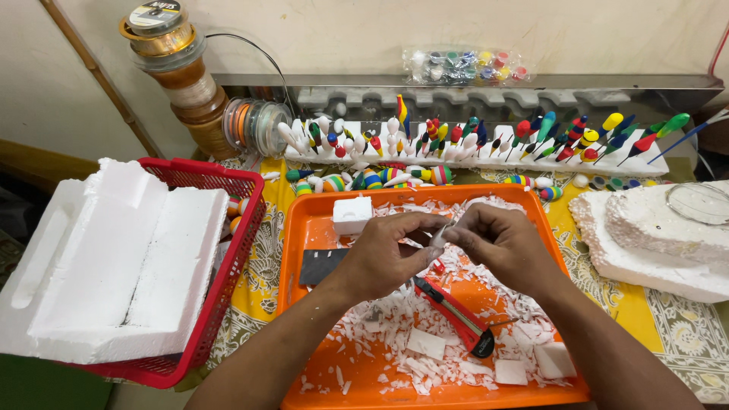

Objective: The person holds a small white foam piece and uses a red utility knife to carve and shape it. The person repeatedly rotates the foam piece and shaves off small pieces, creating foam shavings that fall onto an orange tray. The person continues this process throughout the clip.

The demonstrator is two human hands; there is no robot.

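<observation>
Both my hands meet over an orange tray [304, 228]. My left hand [383, 254] and my right hand [505, 247] pinch a small white foam piece [439, 237] between their fingertips. Below the hands a red utility knife [456, 315] lies on the tray among white foam shavings [395, 349]. A white foam cube [352, 215] sits at the tray's far left, and a dark grey sanding pad [320, 266] lies next to my left wrist. Flat foam offcuts [427, 343] rest near the tray's front.
A red basket [228, 250] at left carries a large white foam block [114, 266]. Behind the tray a white foam rack [471, 156] holds several painted fishing floats. Spools of line [178, 72] stand at back left. Foam slabs [653, 243] lie at right.
</observation>
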